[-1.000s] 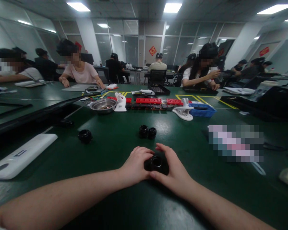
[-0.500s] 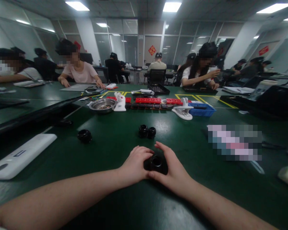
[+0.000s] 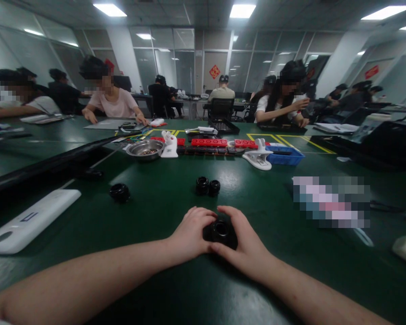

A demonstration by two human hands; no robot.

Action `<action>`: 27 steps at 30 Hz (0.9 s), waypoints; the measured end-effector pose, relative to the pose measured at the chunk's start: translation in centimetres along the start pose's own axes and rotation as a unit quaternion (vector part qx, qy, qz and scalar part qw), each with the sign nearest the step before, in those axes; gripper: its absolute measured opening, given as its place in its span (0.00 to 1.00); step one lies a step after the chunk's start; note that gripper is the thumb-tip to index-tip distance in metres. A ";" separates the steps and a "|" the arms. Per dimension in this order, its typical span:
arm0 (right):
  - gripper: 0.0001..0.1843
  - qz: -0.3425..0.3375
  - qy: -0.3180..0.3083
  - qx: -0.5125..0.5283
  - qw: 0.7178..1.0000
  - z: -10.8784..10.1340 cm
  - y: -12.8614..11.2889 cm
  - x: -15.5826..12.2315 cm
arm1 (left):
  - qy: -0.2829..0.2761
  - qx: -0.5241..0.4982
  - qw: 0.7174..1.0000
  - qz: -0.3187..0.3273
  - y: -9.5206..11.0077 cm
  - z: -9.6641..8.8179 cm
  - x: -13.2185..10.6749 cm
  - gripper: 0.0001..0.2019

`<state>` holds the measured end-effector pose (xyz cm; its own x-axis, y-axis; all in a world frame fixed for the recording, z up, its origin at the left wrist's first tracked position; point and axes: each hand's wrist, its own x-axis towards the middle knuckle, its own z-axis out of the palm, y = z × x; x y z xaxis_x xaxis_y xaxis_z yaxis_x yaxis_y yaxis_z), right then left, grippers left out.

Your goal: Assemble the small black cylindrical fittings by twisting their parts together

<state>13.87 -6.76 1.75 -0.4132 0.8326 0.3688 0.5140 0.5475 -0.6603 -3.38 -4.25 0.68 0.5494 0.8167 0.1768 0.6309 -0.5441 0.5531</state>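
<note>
Between my hands, low over the green table, is a glossy black cylindrical part with a round opening facing up; its exact kind I cannot make out. My left hand curls around its left side, fingers over the far edge and thumb at the near edge. From the right, my right hand curves about the same part, its thumb along the near side and index finger arched beyond it. Both thumb tips meet in front. Farther out stand two similar black parts side by side, and another black part is to the left.
At left lies a white elongated case. Beyond are a metal bowl, white clip stands, red blocks and a blue bin. A blurred-out item lies at right. People sit across the table.
My right hand has closed in slightly, its index finger coming lower and nearer to the black part. My left hand stays in place.
</note>
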 end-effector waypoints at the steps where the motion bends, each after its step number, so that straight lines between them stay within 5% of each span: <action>1: 0.31 0.014 0.014 -0.012 1.000 0.1 0.0 0.1 | -0.001 0.000 1.000 0.001 0.0 0.0 0.0 0.22; 6: 0.21 0.017 0.017 -0.017 1.000 0.2 -0.2 0.4 | 0.005 -0.009 1.000 0.002 0.0 0.1 0.0 0.22; 10: 0.30 -0.034 -0.017 0.031 0.999 -0.2 0.0 0.0 | 0.008 -0.007 1.000 -0.004 0.2 0.0 0.0 0.23; 14: 0.37 -0.008 0.000 -0.007 1.000 0.1 0.1 0.0 | 0.003 0.002 1.000 0.005 0.1 0.0 0.1 0.21; 21: 0.27 0.015 0.013 -0.023 1.000 0.2 -0.1 0.3 | 0.007 -0.012 1.000 -0.011 0.1 0.2 -0.1 0.24; 27: 0.36 -0.024 -0.032 0.005 0.999 -0.2 0.2 -0.1 | -0.004 -0.010 1.000 -0.013 0.2 0.0 -0.1 0.22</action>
<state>14.19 -6.74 1.73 -0.4840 0.7983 0.3585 0.4855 0.5858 -0.6489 -3.27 -4.42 0.83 0.5374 0.8289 0.1553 0.6340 -0.5186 0.5737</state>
